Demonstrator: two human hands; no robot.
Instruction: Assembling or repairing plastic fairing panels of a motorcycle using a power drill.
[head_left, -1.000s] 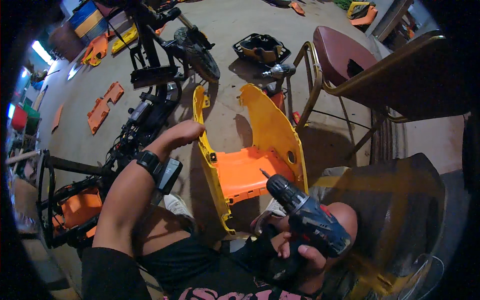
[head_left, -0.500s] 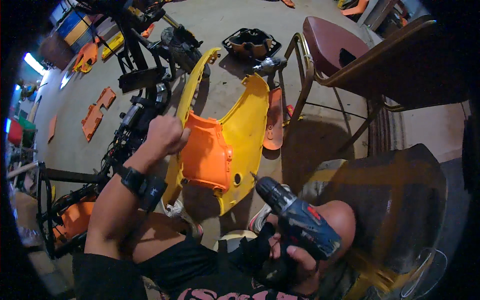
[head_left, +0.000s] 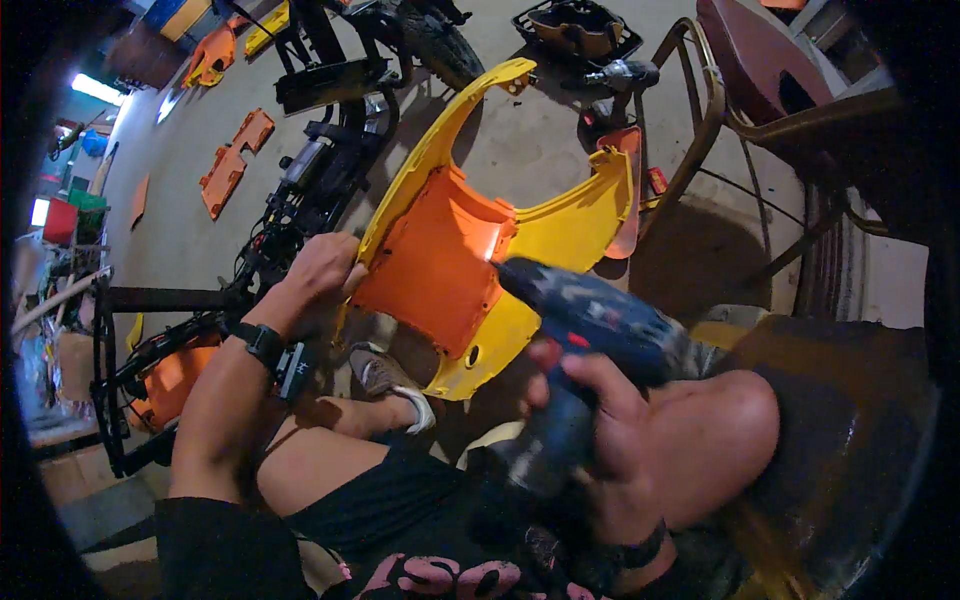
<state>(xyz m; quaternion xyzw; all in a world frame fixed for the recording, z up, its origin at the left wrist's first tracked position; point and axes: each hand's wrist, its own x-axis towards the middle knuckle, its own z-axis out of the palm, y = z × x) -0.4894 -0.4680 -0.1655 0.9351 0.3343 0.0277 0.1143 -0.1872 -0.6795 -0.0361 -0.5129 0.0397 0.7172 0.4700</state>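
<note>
My left hand (head_left: 325, 265) grips the left edge of a curved yellow plastic body panel (head_left: 575, 215), which is held tilted with an orange insert (head_left: 425, 265) set between its sides. In my right hand (head_left: 585, 400) is a dark blue cordless drill (head_left: 605, 320), blurred, its front end at the orange insert's right edge near a bright light spot; whether the bit touches cannot be told. My left wrist wears a dark watch and a small device. My sneaker (head_left: 385, 385) is below the panel.
A black vehicle frame (head_left: 175, 300) with a wheel lies at left. Orange panels (head_left: 235, 165) rest on the concrete floor. A black tray-like part (head_left: 570, 30) and another power tool (head_left: 620, 75) are beyond the panel. A metal-framed chair (head_left: 750, 60) stands at right, above a dark worn seat (head_left: 840, 420).
The panel has been raised and tilted over toward the right, with my left hand still on its edge. The drill has risen and swung forward to the orange insert.
</note>
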